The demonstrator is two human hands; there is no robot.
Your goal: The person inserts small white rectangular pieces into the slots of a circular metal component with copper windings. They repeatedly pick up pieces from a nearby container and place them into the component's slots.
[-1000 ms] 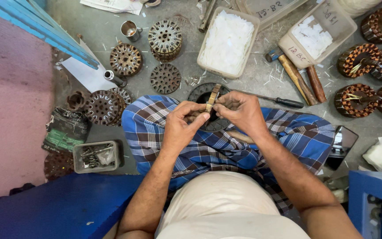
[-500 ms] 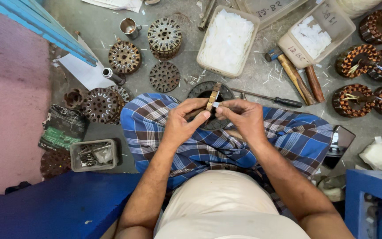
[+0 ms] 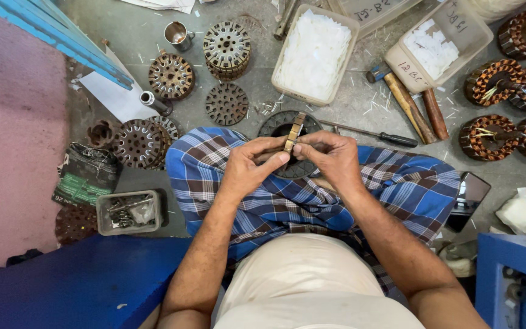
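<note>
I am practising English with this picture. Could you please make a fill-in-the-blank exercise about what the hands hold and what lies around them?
1. The left hand and the right hand together hold a slotted metal ring over the person's ____.
2. The long tub on the floor is full of ____ paper strips.
3. The screwdriver has a ____ handle.
4. The copper-wound coils lie on the person's ____ side.

Missing words: lap; white; black; right
</note>
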